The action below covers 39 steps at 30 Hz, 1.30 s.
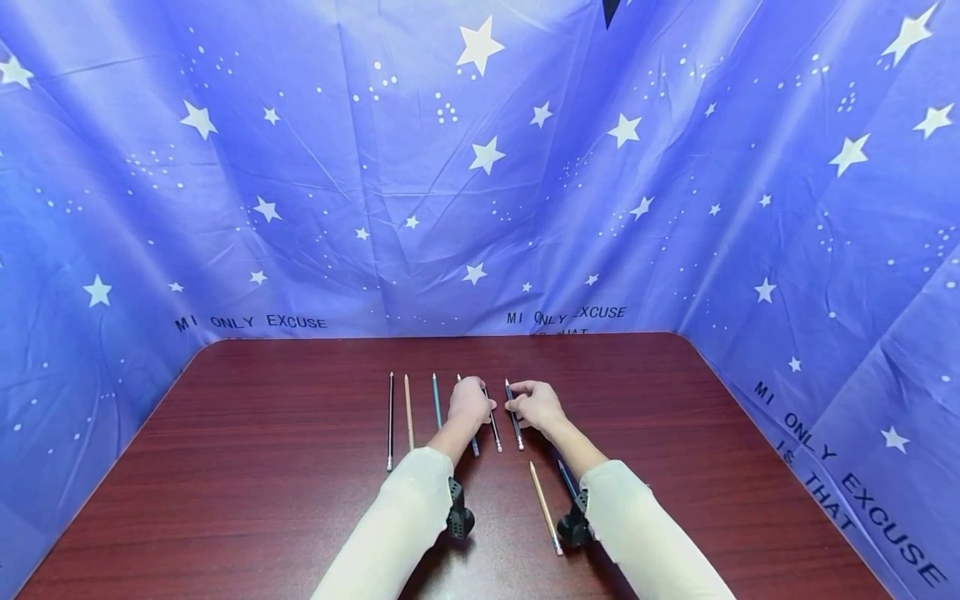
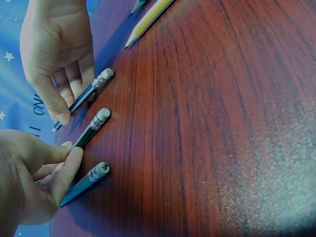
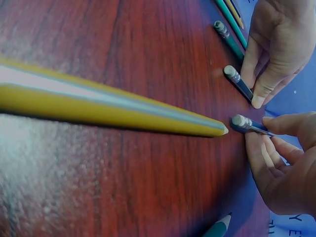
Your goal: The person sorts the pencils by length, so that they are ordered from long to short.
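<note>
My left hand (image 1: 470,402) pinches a black pencil (image 1: 495,433) between thumb and finger, its eraser end toward me. To its right, my right hand (image 1: 537,406) pinches a dark blue pencil (image 1: 517,435) the same way, with a narrow gap between the two. In the left wrist view, a teal-green pencil (image 2: 84,186) lies beside the black pencil (image 2: 90,130); from above, the left hand partly hides it. The right wrist view shows the dark blue pencil's white eraser (image 3: 240,121) near the right fingers.
Left of the hands lie a black pencil (image 1: 390,425), a light orange pencil (image 1: 408,408) and a teal pencil (image 1: 437,400). Nearer me are a yellow pencil (image 1: 544,505) and a dark pencil (image 1: 567,479), partly under the right wrist. A starry blue curtain (image 1: 420,183) borders the brown table (image 1: 262,467).
</note>
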### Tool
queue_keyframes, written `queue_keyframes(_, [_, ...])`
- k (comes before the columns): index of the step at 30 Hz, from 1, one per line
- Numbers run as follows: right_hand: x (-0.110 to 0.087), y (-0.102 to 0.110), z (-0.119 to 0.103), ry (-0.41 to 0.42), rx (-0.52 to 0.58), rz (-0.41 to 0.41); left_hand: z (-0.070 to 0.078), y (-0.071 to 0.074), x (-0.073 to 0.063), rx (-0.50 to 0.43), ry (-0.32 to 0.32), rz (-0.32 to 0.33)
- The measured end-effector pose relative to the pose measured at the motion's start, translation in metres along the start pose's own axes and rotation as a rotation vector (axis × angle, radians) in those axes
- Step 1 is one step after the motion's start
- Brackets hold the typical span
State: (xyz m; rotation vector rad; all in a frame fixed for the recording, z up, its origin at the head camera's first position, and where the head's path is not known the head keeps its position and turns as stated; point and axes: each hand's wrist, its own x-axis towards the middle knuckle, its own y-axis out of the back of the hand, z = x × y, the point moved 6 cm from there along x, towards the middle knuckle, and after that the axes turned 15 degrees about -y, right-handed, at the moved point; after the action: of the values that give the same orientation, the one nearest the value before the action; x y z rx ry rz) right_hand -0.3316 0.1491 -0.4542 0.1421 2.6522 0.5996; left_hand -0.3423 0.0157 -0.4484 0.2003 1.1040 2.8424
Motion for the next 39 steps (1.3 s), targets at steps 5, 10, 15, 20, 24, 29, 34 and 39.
queue_keyframes(5, [0.0017, -0.0024, 0.0001, 0.011, -0.036, 0.009, -0.0007, 0.0, -0.0018, -0.009, -0.002, 0.009])
queue_keyframes(10, [0.0031, -0.0026, 0.0002, 0.011, -0.107, 0.053, -0.0011, -0.0013, -0.0029, -0.013, -0.004, 0.005])
queue_keyframes(15, [0.0026, -0.0043, -0.0032, 0.037, -0.182, 0.077, -0.0009, -0.0002, -0.0025, -0.016, -0.001, 0.012])
queue_keyframes(20, [0.0047, -0.005, -0.0044, 0.037, -0.222, 0.095, -0.0012, 0.0005, -0.0011, -0.015, -0.007, 0.022])
queue_keyframes(24, [0.0065, -0.0054, -0.0046, 0.048, -0.272, 0.124, -0.0016, -0.0006, -0.0005, -0.034, -0.002, 0.021])
queue_keyframes(29, [0.0071, -0.0047, -0.0063, 0.076, -0.351, 0.169, -0.0009, -0.0003, 0.0014, -0.024, -0.004, 0.019])
queue_keyframes(34, [0.0071, -0.0051, -0.006, 0.079, -0.365, 0.174, -0.0003, -0.0007, 0.0019, -0.027, 0.003, 0.006])
queue_keyframes(39, [0.0065, -0.0058, -0.0042, 0.08, -0.35, 0.155, -0.0002, -0.0016, 0.0017, -0.001, -0.001, -0.004])
